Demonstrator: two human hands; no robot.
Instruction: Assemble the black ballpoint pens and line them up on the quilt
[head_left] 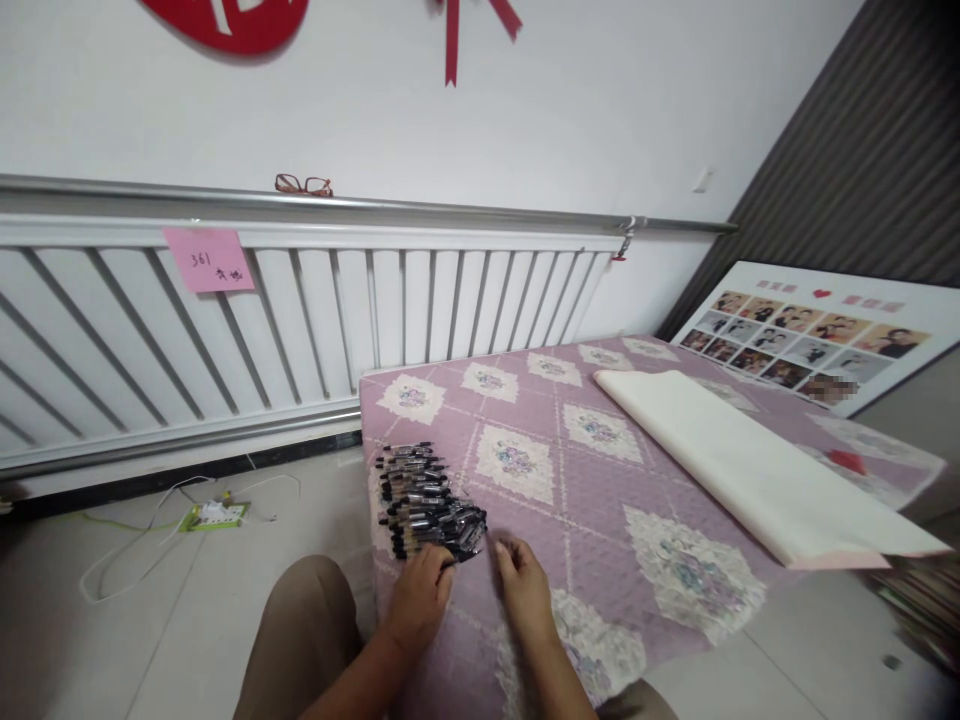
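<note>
A pile of black pens (427, 500) lies in a rough column along the left side of a cloth-covered table (517, 530). At the near end of the pile, my left hand (421, 592) is closed with a dark pen (461, 557) at its fingertips. Just to the right, my right hand (525, 585) hovers low over the cloth, thumb and fingers drawn together. Whatever those fingers hold, if anything, is too small and blurred to make out. Most of the pens point sideways, and those nearest my hands are heaped together.
A large cream folded sheet (735, 460) lies across the table's right side. Behind it leans a photo board (810, 330). A white radiator (450, 300) stands along the wall, with glasses (304, 185) on the pipe above. A power strip (216, 514) with cables rests on the floor.
</note>
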